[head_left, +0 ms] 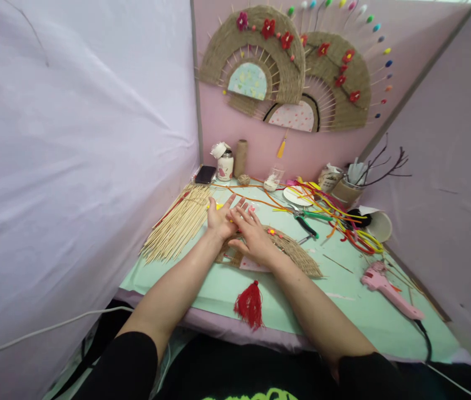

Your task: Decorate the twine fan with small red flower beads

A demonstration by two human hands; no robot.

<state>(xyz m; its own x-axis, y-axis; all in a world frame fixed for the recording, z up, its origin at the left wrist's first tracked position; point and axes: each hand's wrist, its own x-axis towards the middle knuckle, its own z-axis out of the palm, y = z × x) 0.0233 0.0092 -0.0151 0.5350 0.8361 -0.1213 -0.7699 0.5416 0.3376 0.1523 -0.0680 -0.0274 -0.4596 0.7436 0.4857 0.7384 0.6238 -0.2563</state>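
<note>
My left hand [219,218] lies flat with its fingers stretched out over the left end of a woven twine fan [297,256] on the mint-green table mat [218,289]. My right hand [253,233] rests beside it, fingers extended and overlapping the left hand's fingers, also over the fan. Neither hand grips anything. A small flower decoration [272,231] sits on the fan just right of my right hand. A red tassel [251,304] lies on the mat in front of the fan, between my forearms.
A bundle of wooden skewers [179,223] lies to the left. Coloured pipe cleaners [335,214] and green-handled pliers [307,226] spread at right. A pink glue gun [387,286] lies at the near right. Jars, a twine spool [240,158] and a phone stand at the back. Finished fans [285,66] hang on the wall.
</note>
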